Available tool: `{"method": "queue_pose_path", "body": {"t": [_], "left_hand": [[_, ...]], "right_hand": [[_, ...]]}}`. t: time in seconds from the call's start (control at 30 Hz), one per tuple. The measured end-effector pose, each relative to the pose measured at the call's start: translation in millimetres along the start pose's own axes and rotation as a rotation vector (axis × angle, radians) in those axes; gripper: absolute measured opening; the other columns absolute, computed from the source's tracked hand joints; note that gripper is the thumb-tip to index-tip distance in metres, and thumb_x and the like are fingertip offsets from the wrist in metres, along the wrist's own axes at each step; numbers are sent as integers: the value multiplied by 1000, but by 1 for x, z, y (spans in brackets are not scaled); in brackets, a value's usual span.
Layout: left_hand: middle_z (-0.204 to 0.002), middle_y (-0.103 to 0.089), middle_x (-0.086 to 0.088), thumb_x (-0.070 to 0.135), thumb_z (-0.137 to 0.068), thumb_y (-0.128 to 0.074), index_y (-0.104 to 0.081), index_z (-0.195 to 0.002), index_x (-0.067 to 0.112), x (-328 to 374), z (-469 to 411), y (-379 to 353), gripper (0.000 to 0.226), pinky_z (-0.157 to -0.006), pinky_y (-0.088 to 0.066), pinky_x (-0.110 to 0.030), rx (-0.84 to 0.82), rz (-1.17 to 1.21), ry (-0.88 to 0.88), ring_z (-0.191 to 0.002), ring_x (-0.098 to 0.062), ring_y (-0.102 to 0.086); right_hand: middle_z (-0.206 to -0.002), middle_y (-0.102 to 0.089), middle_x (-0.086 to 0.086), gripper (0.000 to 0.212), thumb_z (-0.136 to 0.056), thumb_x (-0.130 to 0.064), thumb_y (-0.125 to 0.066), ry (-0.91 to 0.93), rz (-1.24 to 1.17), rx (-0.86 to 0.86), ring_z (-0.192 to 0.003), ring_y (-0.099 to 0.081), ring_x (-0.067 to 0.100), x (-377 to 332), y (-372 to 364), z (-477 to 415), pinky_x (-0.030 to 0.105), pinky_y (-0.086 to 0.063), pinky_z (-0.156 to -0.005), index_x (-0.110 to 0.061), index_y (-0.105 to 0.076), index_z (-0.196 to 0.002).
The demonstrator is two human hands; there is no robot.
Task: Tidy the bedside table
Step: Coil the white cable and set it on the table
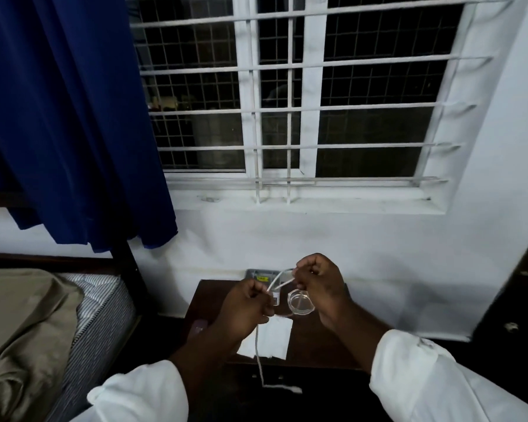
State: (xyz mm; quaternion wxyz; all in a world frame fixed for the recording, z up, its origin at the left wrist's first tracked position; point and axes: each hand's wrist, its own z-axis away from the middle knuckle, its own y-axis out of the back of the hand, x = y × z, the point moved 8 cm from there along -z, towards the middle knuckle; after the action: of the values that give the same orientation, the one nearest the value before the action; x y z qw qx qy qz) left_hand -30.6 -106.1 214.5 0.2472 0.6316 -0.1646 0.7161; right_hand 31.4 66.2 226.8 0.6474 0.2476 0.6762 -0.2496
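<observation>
Both my hands hold a white cable (259, 357) above the dark wooden bedside table (311, 348). My left hand (244, 309) grips it low, and the free end hangs down past the table's front with its plug near the bottom. My right hand (317, 284) pinches a loop of the same cable higher up. On the table stand a clear glass (301, 303), a small white bottle (275, 298) partly hidden by my left hand, and a white sheet of paper (267, 339). A grey box (261, 275) sits at the table's back edge.
A bed with a striped mattress (104, 315) and a tan sheet (22, 324) lies to the left. A blue curtain (67, 117) hangs over the barred window (287, 95). A dark cupboard (518, 300) stands at the right.
</observation>
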Motion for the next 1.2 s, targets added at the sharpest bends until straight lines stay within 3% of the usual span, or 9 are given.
{"method": "queue_pose_path", "body": {"t": [0.17,0.3,0.47,0.63,0.73,0.87,1.0,1.07,1.2], "left_hand": [[-80,-70,-8,2,-98,-55,-62,-97,9,13,17,-34,10,-63,-47,-23,-214,-67,-8,-63,-18,-66],[-87,-73,-6,2,-96,-57,-66,-94,14,22,27,-57,15,-67,-44,-22,-363,-165,-75,-69,-14,-68],[-77,-68,-2,-4,-92,-61,-67,-94,7,40,22,-57,12,-53,-48,-17,-235,-107,-193,-62,-11,-65],[-109,-56,5,16,-86,-72,-60,-119,40,59,15,-30,42,-53,-58,-38,54,-362,-373,-90,-20,-64],[-113,-58,10,18,-85,-70,-66,-119,36,72,17,-38,39,-73,-61,-41,9,-597,-491,-97,-13,-64],[-80,-68,9,27,-82,-62,-68,-93,31,65,17,-49,13,-64,-58,-44,-100,-593,-394,-69,-12,-68],[-72,-68,5,31,-86,-70,-69,-88,30,61,18,-49,2,-47,-50,-28,-102,-478,-390,-55,-10,-64],[-71,-68,3,43,-86,-70,-70,-86,29,60,21,-50,14,-44,-49,-23,-124,-362,-337,-55,-5,-65],[-75,-72,1,59,-90,-57,-68,-85,28,70,21,-43,33,-62,-58,-42,-24,-381,-356,-68,-15,-71]], "right_hand": [[-87,-62,20,18,-87,8,-57,-31,-29,-5,-61,-59,22,-12,32,6,30,-50,-57,-10,-60,-90],[-95,-59,17,25,-86,16,-55,-55,-27,-84,-61,-61,21,-26,42,12,23,-53,-51,-6,-53,-99],[-87,-64,29,26,-80,17,-64,-44,87,-220,-64,-64,27,-55,46,21,27,-55,-55,-1,-56,-98],[-79,-69,28,13,-85,13,-58,-4,155,-277,-68,-68,26,-73,41,27,25,-54,-55,4,-60,-94],[-78,-69,27,11,-86,11,-56,12,217,-301,-67,-72,19,-76,38,29,23,-53,-53,6,-61,-95],[-74,-71,17,14,-82,9,-59,73,359,-306,-63,-72,14,-83,37,29,19,-51,-53,3,-66,-93],[-78,-75,17,11,-81,4,-62,141,429,-170,-77,-77,21,-88,50,21,29,-53,-67,-3,-69,-85],[-83,-76,22,10,-82,5,-63,152,388,-166,-67,-73,11,-90,51,20,21,-52,-63,-2,-69,-85],[-80,-77,17,8,-82,2,-68,195,374,-161,-63,-65,13,-96,51,19,25,-52,-65,-5,-71,-81]]}}
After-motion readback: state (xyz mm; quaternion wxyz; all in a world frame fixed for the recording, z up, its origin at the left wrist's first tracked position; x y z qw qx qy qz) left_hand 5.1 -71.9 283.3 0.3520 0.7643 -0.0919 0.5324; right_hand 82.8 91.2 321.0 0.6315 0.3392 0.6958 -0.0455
